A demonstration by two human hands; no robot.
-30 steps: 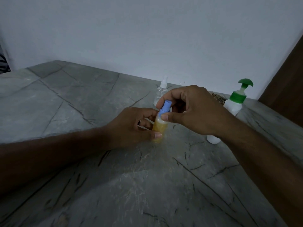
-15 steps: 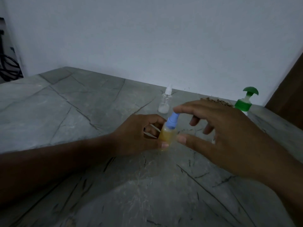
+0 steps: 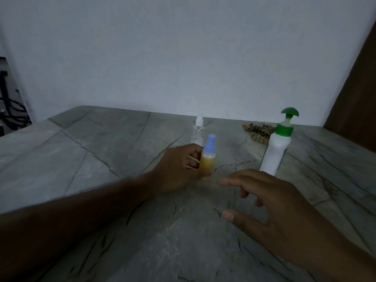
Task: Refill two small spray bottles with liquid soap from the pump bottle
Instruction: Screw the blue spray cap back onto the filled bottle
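Both hands are out over the grey stone surface (image 3: 101,159). From where I stand, the left hand (image 3: 179,167) rests low on the slab with its fingers and thumb curled round a small spray bottle (image 3: 207,159), gripping the body near its base. That bottle stands upright on the surface, its blue spray cap on top and its lower part filled with a cloudy amber-yellow liquid. The right hand (image 3: 270,210) hangs just above the slab, nearer the person and to the right of the held bottle, fingers spread and loosely bent, thumb stretched toward the left; it holds nothing and touches none of the bottles.

Just behind the held bottle stands a second small spray bottle (image 3: 197,131), clear, with a whitish spray head, upright; its lower edge is hidden by the left hand's fingers, and I cannot tell whether the two bottles touch. Over to the right, apart from both, stands the pump bottle (image 3: 274,151), white-bodied with a green collar and green pump head, upright on the slab. Behind it, near the wall (image 3: 183,58), lies a small brown speckled heap (image 3: 256,131) I cannot make out. The light is dim. A dark wooden panel (image 3: 354,88) rises at the far right, and dark cables (image 3: 10,110) hang at the far left.
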